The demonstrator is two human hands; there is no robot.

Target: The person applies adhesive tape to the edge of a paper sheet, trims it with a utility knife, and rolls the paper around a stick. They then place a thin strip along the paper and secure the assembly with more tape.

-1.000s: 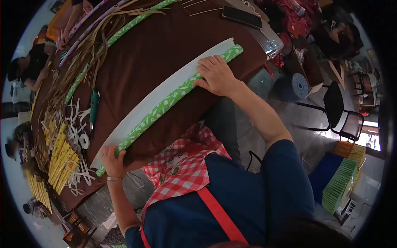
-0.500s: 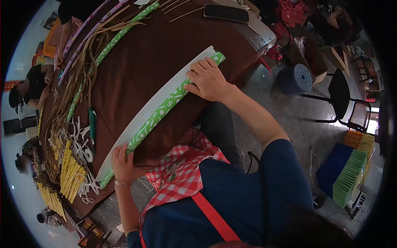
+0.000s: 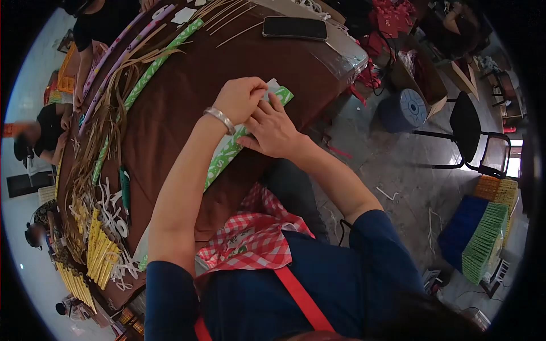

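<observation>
A long strip of green-and-white patterned paper (image 3: 220,165), white on its reverse side, lies slantwise along the near edge of the brown-covered table, partly folded or rolled. Toward its far end, my left hand (image 3: 243,102), with a bracelet at the wrist, curls its fingers closed at the white edge. Just beside it, my right hand (image 3: 273,129) lies over the strip, fingers stretched out and thumb apart. My left forearm hides much of the strip's lower half.
Brown cloth (image 3: 170,122) covers the table. A phone (image 3: 294,28) lies at the back. Along the left are another green patterned strip (image 3: 145,82), brown strands (image 3: 114,119), a green-handled tool (image 3: 124,187) and yellow rolls (image 3: 102,250). People work beyond. A chair (image 3: 466,128) stands right.
My left hand has moved from the strip's near end up to its far end, beside my right hand. My right hand has shifted slightly down and left, and the view has shifted a little.
</observation>
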